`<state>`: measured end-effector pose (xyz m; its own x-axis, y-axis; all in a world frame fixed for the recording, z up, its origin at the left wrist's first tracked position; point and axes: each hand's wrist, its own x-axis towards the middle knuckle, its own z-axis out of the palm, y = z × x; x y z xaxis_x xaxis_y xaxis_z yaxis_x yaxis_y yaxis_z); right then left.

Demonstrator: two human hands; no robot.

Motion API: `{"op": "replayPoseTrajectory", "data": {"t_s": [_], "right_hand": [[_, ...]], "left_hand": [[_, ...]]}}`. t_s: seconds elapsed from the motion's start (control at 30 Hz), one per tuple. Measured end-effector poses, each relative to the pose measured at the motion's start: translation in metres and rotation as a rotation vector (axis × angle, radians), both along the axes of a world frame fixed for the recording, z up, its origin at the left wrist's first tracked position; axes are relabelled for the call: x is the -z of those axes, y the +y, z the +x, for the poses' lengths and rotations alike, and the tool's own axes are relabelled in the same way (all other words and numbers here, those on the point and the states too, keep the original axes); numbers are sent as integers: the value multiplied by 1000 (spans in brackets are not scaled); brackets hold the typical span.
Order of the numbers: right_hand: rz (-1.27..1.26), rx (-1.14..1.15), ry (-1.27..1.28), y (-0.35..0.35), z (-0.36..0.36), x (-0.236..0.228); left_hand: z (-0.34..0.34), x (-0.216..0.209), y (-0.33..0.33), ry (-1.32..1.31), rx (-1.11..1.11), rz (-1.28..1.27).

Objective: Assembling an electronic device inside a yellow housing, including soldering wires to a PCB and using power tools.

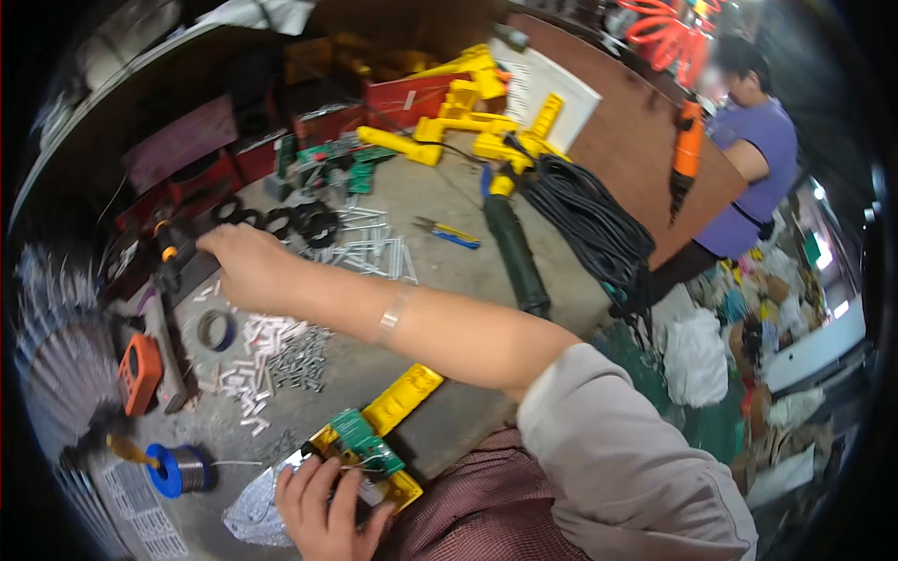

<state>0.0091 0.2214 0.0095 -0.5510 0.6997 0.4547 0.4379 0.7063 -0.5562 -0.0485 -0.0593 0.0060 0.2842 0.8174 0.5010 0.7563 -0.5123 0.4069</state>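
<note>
touches the yellow casing, slanting down-right, with curled left hand, bends the right hand just right of the black-and-orange tool, cannot tell either grip.

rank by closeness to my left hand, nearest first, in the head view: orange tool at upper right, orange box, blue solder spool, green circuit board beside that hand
From the left hand:
1. Green circuit board, just above it
2. Blue solder spool, to its left
3. Orange box, farther up-left
4. Orange tool, far upper right
</note>
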Motion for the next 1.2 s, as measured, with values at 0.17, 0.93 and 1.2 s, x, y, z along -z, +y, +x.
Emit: {"op": "replayPoseTrajectory", "data": {"t_s": [0.17, 0.93, 1.2], "right_hand": [[10, 410, -50, -76, 218, -51], [-1072, 98, 1313, -50, 237, -102], [-929, 245, 1085, -76, 170, -77]], "left_hand": [[-8, -10, -13, -4, -6, 108], [110, -66, 94, -292, 256, -405], [10, -80, 124, -711, 136, -839]]}}
